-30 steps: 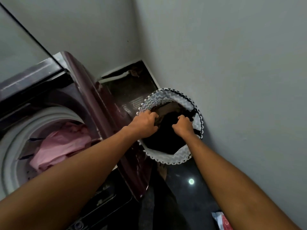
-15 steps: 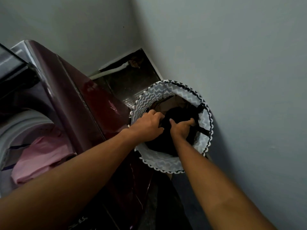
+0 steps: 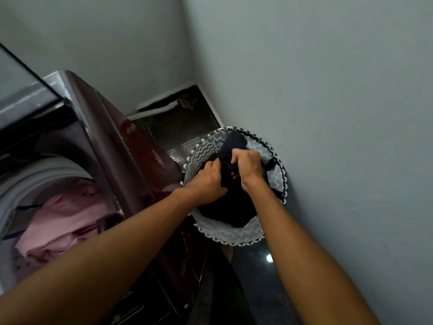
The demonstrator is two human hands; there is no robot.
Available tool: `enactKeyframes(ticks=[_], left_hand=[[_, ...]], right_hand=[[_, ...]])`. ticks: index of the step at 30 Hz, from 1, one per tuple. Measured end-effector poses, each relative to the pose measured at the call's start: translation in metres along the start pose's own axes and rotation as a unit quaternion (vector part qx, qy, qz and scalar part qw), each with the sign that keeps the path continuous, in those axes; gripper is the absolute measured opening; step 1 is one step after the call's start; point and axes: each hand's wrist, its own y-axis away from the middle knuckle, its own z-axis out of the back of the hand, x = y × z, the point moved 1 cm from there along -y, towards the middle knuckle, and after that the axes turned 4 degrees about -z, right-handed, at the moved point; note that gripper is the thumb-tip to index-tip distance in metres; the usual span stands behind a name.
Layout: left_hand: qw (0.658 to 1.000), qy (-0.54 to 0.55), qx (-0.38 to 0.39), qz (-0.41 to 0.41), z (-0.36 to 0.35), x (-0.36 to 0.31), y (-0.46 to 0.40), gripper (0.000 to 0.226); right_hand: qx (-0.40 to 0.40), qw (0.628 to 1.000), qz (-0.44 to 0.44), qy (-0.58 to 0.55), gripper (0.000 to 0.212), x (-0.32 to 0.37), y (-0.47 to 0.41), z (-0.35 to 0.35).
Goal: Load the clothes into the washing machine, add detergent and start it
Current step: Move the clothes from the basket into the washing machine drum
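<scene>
- The washing machine stands at the left with its top open; a pink garment lies in the drum.
- The left hand reaches out from the lower left on a bare forearm, over the near rim of the laundry basket. Its fingers are curled round the dark garment, gripping the cloth low down.
- The right hand comes in from the lower right, just beside the left. It is fisted round the same garment higher up, knuckles toward the camera.
- The dark garment is bunched between both hands. Its upper end stands above the far rim of the basket, and the rest hangs into the dark heap inside.
- The basket, white with a grey zigzag lining, sits on a dark glossy floor between the machine and a pale grey wall.
</scene>
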Motion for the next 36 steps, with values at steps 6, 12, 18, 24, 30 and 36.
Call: enactKeyframes(ticks=[6, 12, 18, 24, 30, 36], left_hand=[[0.965, 0.167, -0.194, -0.050, 0.034, -0.021, 0.032, 0.065], [0.964, 0.220, -0.147, -0.006, 0.067, -0.020, 0.074, 0.049], [0.944, 0.279, -0.175, 0.017, 0.094, 0.000, 0.135, 0.023], [0.886, 0.309, -0.342, -0.045, 0.138, 0.015, 0.197, 0.031], [0.781, 0.376, -0.497, -0.028, 0.206, 0.006, 0.278, 0.040], [0.747, 0.295, -0.596, 0.016, 0.238, 0.054, 0.358, 0.024]], right_hand=[[0.117, 0.987, 0.071, -0.090, 0.035, 0.063, 0.065, -0.018], [0.197, 0.951, 0.070, -0.228, 0.030, 0.123, 0.125, -0.036], [0.160, 0.984, 0.049, -0.057, 0.025, 0.143, 0.151, -0.055], [0.158, 0.984, 0.034, 0.075, 0.021, 0.118, 0.165, -0.089], [0.275, 0.959, 0.033, 0.060, 0.015, 0.126, 0.214, -0.158], [0.381, 0.920, 0.028, 0.083, 0.014, 0.123, 0.264, -0.236]])
